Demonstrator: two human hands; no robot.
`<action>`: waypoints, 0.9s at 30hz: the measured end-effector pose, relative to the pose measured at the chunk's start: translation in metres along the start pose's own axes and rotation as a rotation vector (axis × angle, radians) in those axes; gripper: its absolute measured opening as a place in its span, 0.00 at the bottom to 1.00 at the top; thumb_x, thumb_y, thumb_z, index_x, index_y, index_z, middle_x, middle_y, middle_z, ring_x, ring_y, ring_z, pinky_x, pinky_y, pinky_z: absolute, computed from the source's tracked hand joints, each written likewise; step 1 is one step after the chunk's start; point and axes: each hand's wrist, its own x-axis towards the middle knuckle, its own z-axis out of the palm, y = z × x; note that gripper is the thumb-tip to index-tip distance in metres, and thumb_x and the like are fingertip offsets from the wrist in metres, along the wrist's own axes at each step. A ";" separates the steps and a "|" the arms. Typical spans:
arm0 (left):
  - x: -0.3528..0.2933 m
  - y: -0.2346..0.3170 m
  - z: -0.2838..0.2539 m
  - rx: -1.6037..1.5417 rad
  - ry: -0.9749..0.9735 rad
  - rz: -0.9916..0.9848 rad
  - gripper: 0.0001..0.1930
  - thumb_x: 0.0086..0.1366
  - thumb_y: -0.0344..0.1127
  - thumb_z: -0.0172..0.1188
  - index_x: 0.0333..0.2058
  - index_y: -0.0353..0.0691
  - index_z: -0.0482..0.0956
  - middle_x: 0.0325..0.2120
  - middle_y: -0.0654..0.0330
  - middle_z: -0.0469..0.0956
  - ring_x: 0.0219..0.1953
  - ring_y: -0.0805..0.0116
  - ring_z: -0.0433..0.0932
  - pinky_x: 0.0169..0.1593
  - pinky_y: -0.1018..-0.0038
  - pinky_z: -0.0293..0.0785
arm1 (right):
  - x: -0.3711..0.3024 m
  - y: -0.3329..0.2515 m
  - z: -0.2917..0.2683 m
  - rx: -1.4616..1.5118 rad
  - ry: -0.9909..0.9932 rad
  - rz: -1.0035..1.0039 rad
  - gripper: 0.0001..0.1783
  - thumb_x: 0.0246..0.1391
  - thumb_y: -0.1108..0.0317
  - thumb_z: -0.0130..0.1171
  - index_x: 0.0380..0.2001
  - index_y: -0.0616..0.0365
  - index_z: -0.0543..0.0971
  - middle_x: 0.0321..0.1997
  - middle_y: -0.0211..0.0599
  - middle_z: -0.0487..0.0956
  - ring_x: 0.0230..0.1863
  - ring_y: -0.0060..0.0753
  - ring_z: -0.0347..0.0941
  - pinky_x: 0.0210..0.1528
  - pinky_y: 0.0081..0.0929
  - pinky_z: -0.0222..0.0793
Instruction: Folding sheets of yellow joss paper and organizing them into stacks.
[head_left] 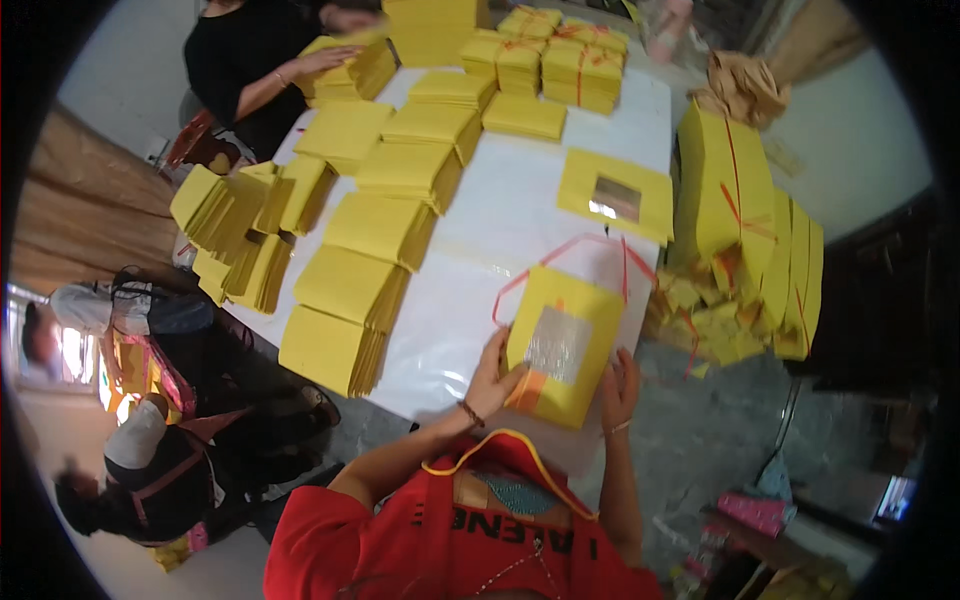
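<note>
A stack of yellow paper envelopes (590, 320) lies tilted in front of me at the table's near right edge. Its top face has a clear window and an orange patch near the bottom. My left hand (490, 378) grips its left side, thumb on top. At its right side, my right hand (619, 388) curls against the edge; the undersides of its fingers are hidden. A thin red ribbon (512, 292) loops over the table beyond the stack. Farther off, another yellow envelope (574, 182) with a window lies flat.
Rows of yellow envelope stacks (350, 288) run along the left. Tied bundles (582, 74) stand at the back. Big strapped yellow stacks (722, 190) and paper scraps (715, 325) are right of the white table (480, 220). A co-worker (240, 60) handles envelopes at far left; other people are lower left.
</note>
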 end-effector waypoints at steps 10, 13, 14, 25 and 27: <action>-0.015 0.055 -0.033 0.891 -0.330 0.583 0.29 0.48 0.36 0.63 0.51 0.41 0.69 0.53 0.53 0.65 0.55 0.50 0.61 0.56 0.62 0.58 | -0.016 -0.054 0.008 -0.575 -0.347 -0.378 0.20 0.46 0.61 0.58 0.45 0.50 0.74 0.51 0.32 0.71 0.57 0.41 0.61 0.55 0.38 0.52; -0.021 0.049 -0.035 0.940 -0.414 0.546 0.30 0.46 0.35 0.64 0.51 0.40 0.68 0.52 0.53 0.65 0.54 0.53 0.61 0.54 0.62 0.59 | -0.019 -0.047 0.008 -0.545 -0.399 -0.296 0.17 0.46 0.63 0.59 0.42 0.51 0.76 0.50 0.32 0.71 0.58 0.42 0.61 0.55 0.38 0.54; -0.021 0.042 -0.036 0.975 -0.407 0.581 0.32 0.45 0.36 0.65 0.52 0.40 0.67 0.51 0.54 0.65 0.53 0.54 0.62 0.53 0.62 0.60 | -0.019 -0.042 0.008 -0.502 -0.404 -0.319 0.17 0.46 0.64 0.59 0.42 0.52 0.76 0.51 0.34 0.71 0.58 0.42 0.60 0.56 0.37 0.55; -0.021 0.042 -0.038 1.008 -0.436 0.594 0.29 0.47 0.38 0.64 0.50 0.42 0.69 0.49 0.57 0.67 0.51 0.56 0.63 0.49 0.64 0.62 | -0.035 -0.045 -0.005 -0.217 -0.176 -0.115 0.16 0.46 0.70 0.58 0.41 0.58 0.75 0.51 0.43 0.70 0.55 0.45 0.64 0.57 0.35 0.59; -0.020 0.044 -0.038 1.017 -0.438 0.585 0.28 0.47 0.38 0.63 0.49 0.42 0.70 0.49 0.57 0.67 0.51 0.56 0.63 0.49 0.64 0.62 | -0.037 -0.047 -0.006 -0.308 -0.256 -0.246 0.16 0.45 0.71 0.57 0.41 0.58 0.76 0.51 0.43 0.70 0.55 0.46 0.63 0.57 0.36 0.59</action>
